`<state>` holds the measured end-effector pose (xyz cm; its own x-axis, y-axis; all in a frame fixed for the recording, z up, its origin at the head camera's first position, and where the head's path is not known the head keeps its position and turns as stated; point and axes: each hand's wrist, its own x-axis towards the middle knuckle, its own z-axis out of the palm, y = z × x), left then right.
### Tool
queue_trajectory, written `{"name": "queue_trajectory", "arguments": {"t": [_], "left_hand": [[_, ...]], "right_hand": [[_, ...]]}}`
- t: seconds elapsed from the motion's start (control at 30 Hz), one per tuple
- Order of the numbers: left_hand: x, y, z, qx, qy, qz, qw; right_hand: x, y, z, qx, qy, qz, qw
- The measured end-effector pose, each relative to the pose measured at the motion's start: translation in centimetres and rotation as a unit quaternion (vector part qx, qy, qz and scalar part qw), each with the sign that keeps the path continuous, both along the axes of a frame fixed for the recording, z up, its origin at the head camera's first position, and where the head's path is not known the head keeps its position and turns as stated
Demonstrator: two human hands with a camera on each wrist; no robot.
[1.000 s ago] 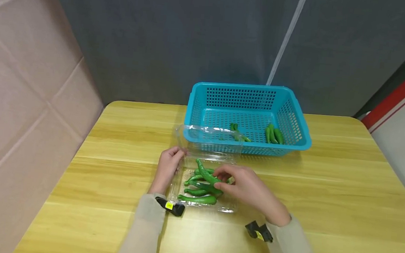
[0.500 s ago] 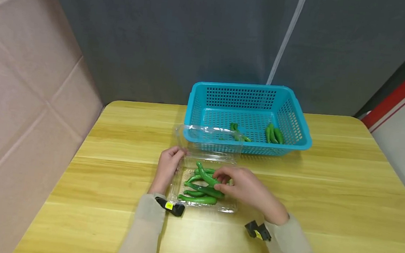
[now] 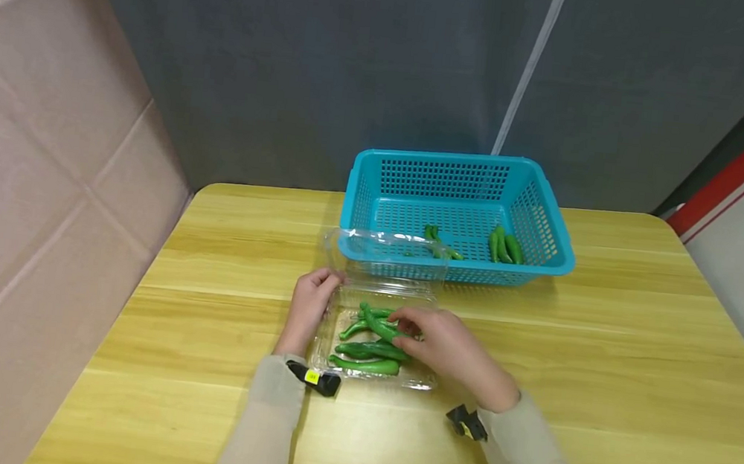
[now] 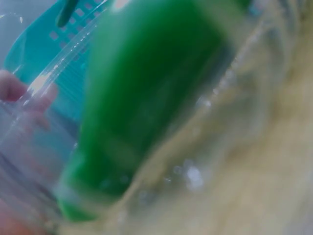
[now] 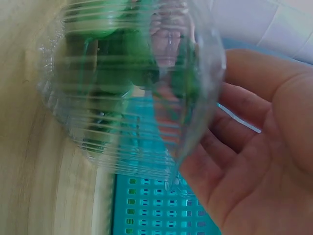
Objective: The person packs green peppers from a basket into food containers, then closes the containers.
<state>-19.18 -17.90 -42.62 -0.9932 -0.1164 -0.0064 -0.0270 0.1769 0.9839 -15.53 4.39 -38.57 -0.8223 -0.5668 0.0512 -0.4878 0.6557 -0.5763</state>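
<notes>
A clear plastic clamshell container [image 3: 423, 380] lies on the table with its lid [image 3: 387, 245] raised at the back. Several green chili peppers [image 3: 366, 366] lie crosswise in its base. My left hand [image 3: 308, 309] holds the container's left edge near the hinge. Over the right part of the base, my right hand [image 3: 447, 347] pinches one green chili pepper [image 3: 374, 323] that slants across the others. The right wrist view shows that hand [image 5: 264, 127] beyond the container's ribbed wall, its fingertips partly hidden by plastic. A large blurred pepper [image 4: 142, 88] fills the left wrist view.
Behind the container stands a blue perforated basket [image 3: 462, 160], with the lid overlapping its front rim. Small bunches of green peppers [image 3: 505, 246] lie inside the basket. The wooden table [image 3: 209, 246] meets a grey curtain [image 3: 279, 74] at the back.
My right hand has shifted slightly, and the pinched pepper has come lower and nearer the others. The peppers in front of it have moved closer together. My left hand has stayed put.
</notes>
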Motion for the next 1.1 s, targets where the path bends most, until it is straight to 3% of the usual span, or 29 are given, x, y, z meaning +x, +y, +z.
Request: {"name": "queue_trajectory", "arguments": {"t": [0.27, 0.5, 0.63, 0.9, 0.97, 1.1], "left_hand": [[0.0, 0.0, 0.0, 0.007, -0.006, 0.004, 1.0000], [-1.0, -0.5, -2.1, 0.012, -0.006, 0.009, 0.9999], [-1.2, -0.4, -2.7, 0.002, 0.011, 0.022, 0.9997], [-1.1, -0.5, -2.6, -0.001, 0.003, 0.017, 0.9998], [-0.8, -0.3, -1.7, 0.002, 0.000, 0.015, 0.9999], [-0.9, -0.2, -1.8, 0.003, 0.006, 0.021, 0.9998]], "right_hand": [[0.2, -0.2, -0.3, 0.014, 0.030, 0.027, 0.9991], [0.4, -0.5, -1.0, 0.038, 0.055, 0.023, 0.9975], [0.4, -0.8, -1.2, 0.049, 0.073, 0.023, 0.9958], [0.6, -1.0, -1.4, 0.057, 0.104, 0.017, 0.9928], [0.6, -1.0, -1.4, 0.056, 0.107, 0.017, 0.9925], [0.6, -1.0, -1.4, 0.055, 0.107, 0.014, 0.9927]]}}
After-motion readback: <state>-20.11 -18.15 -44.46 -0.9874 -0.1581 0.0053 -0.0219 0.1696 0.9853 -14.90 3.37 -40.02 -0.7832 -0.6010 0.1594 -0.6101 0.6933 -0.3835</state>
